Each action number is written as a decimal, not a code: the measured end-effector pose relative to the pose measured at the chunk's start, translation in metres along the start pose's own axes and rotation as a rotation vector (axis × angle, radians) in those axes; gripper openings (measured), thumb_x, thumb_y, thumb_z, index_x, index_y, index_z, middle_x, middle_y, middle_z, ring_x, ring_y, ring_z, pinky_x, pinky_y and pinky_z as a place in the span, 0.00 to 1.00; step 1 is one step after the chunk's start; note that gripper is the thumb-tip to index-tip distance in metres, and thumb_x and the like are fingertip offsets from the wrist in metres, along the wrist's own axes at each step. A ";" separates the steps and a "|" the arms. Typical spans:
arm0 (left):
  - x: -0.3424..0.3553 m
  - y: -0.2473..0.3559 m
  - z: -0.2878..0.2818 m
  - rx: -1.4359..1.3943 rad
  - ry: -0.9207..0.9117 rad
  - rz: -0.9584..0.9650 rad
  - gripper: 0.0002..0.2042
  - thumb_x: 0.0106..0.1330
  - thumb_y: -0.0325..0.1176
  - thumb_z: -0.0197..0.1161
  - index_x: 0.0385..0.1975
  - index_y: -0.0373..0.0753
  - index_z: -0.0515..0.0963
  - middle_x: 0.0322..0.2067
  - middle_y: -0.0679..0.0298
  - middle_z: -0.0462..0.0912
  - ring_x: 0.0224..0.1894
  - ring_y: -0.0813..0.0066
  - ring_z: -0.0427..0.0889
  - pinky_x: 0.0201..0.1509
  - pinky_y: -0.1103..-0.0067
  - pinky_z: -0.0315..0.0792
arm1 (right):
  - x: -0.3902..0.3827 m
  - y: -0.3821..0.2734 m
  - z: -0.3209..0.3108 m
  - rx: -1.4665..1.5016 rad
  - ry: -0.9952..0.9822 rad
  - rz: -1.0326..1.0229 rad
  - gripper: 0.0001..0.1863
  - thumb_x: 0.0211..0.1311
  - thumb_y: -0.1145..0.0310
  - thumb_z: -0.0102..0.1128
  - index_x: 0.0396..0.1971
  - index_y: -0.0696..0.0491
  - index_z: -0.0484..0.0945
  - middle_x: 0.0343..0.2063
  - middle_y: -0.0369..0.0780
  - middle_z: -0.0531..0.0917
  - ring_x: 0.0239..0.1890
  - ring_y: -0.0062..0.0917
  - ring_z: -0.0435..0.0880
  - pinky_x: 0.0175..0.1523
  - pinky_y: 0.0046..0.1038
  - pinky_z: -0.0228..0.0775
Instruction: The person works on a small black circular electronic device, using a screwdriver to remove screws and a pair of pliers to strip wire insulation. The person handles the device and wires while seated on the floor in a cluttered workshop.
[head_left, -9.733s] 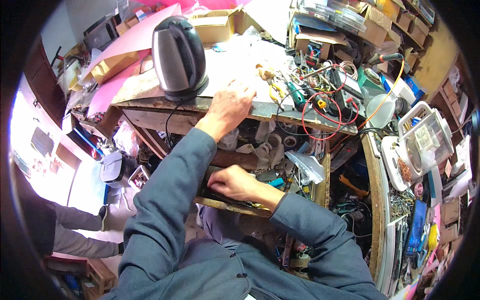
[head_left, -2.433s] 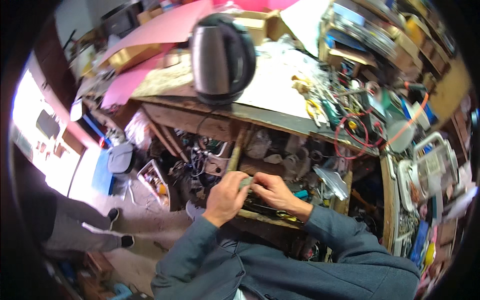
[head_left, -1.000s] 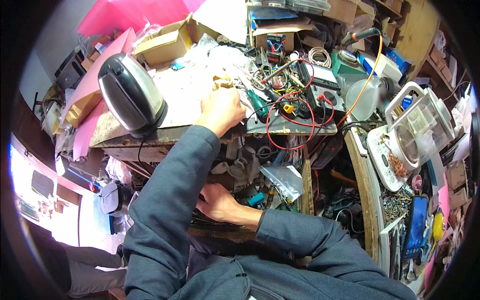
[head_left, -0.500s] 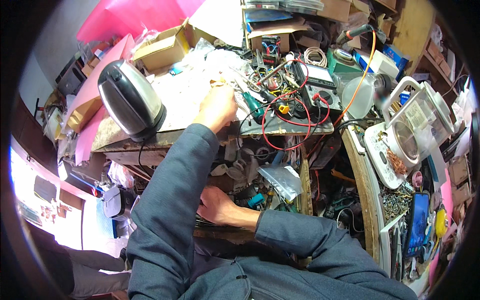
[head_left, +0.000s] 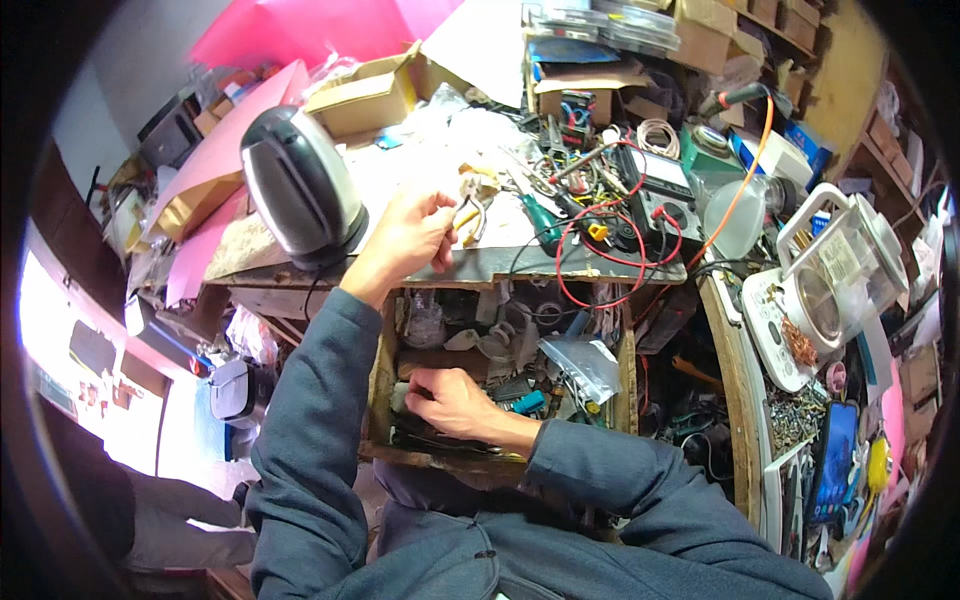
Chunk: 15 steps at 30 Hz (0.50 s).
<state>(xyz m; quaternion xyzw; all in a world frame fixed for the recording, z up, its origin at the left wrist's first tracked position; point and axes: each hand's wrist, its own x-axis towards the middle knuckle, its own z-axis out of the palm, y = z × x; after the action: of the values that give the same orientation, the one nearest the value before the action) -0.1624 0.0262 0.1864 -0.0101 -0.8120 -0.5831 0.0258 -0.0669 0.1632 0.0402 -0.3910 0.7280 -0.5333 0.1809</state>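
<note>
My left hand (head_left: 410, 235) hovers above the front of the worktable, its fingers loosely bent and apart, with nothing visible in them. Just beyond its fingertips lies a pair of pliers (head_left: 474, 214) with yellow handles. To the hand's left stands an electric kettle (head_left: 300, 190), steel with a black lid and handle. Down in the open drawer (head_left: 500, 464) under the tabletop is my right hand (head_left: 455, 403). Its fingers are curled together at the drawer's left side; what they hold, if anything, is hidden. A teal piece (head_left: 528, 402) and a clear plastic bag (head_left: 583, 366) lie beside it.
A green-handled screwdriver (head_left: 541, 222), red test leads (head_left: 562, 270) and a multimeter (head_left: 660, 195) crowd the table's right. Further right are a glass pot (head_left: 850, 250), a white base (head_left: 775, 325) and a phone (head_left: 836, 460). An open carton (head_left: 365, 103) sits behind the kettle.
My left hand has drawn back and left, uncovering the pliers on the table. My right hand shows more fully in the drawer. The whole view has shifted slightly.
</note>
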 end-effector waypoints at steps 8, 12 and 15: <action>-0.128 -0.052 -0.034 -0.765 -0.040 -0.011 0.09 0.73 0.27 0.54 0.50 0.35 0.70 0.34 0.62 0.80 0.25 0.81 0.75 0.28 0.83 0.71 | 0.005 -0.002 -0.017 0.242 0.039 0.157 0.08 0.67 0.67 0.59 0.31 0.55 0.79 0.21 0.31 0.78 0.21 0.12 0.74 0.26 0.20 0.67; -0.198 -0.095 -0.040 -1.089 -0.018 -0.116 0.12 0.73 0.35 0.53 0.49 0.34 0.73 0.28 0.67 0.72 0.22 0.84 0.63 0.23 0.85 0.61 | 0.008 0.003 -0.021 0.474 0.044 0.176 0.09 0.69 0.66 0.59 0.33 0.56 0.80 0.21 0.31 0.78 0.21 0.12 0.72 0.26 0.18 0.66; -0.242 -0.103 -0.035 -1.296 -0.058 -0.200 0.20 0.73 0.48 0.52 0.49 0.34 0.73 0.27 0.71 0.65 0.23 0.85 0.60 0.19 0.89 0.53 | 0.009 0.003 -0.016 0.621 0.032 0.190 0.10 0.70 0.65 0.59 0.37 0.57 0.82 0.21 0.32 0.79 0.20 0.13 0.73 0.25 0.18 0.65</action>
<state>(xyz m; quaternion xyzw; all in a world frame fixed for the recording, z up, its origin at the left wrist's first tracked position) 0.0758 -0.0364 0.0865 0.0366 -0.2938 -0.9532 -0.0617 -0.0853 0.1668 0.0445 -0.2391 0.5663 -0.7168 0.3292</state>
